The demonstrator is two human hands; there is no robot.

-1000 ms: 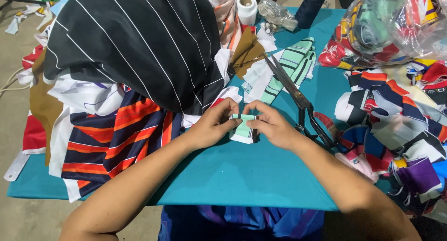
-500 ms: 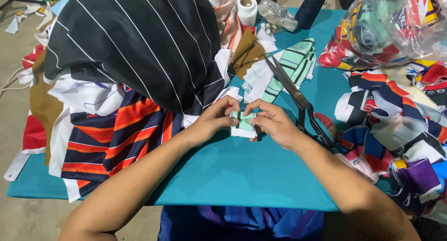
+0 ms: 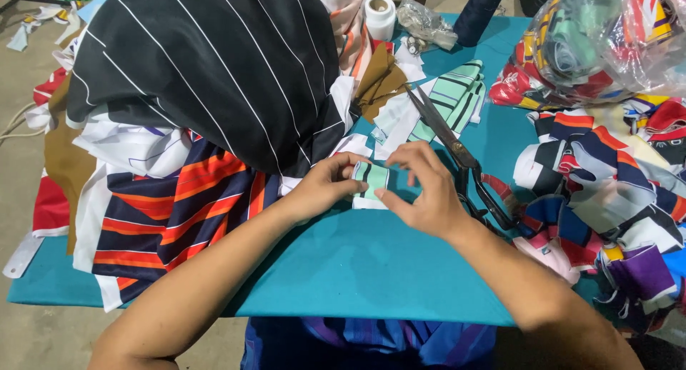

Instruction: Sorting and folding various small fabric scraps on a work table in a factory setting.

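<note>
Head view: the left hand (image 3: 325, 188) and right hand (image 3: 421, 191) both pinch a small mint-green striped fabric piece (image 3: 370, 182), pressed flat on the teal desk (image 3: 371, 270) so its edges line up. Large scissors (image 3: 457, 156) lie just beside the right hand, within reach.
</note>
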